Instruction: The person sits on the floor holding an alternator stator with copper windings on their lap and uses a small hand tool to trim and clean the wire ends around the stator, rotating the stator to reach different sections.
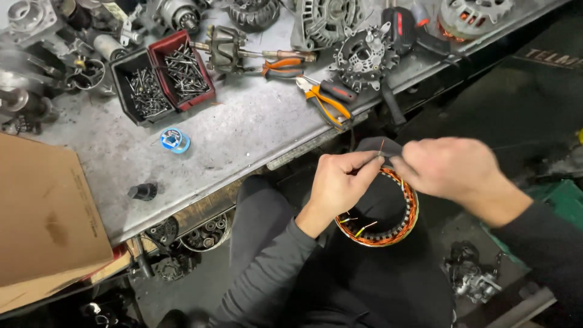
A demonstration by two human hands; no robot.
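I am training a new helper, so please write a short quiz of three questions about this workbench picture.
1. True or false: both hands pinch a thin wire above the copper-wound stator ring.
2. Which tray holds screws: A red only, B black only, C both?
3. What lies nearest the blue solder spool?

Key:
1. True: left hand and right hand.
2. C: red tray, black tray.
3. The black tray.

The person wears a dark grey long-sleeved top, its sleeves snug and reaching down to the wrists, the fabric creased along the forearms. Both hands, left hand [337,182] and right hand [446,167], are bare, without gloves, rings or watch. Dark trousers cover the legs.
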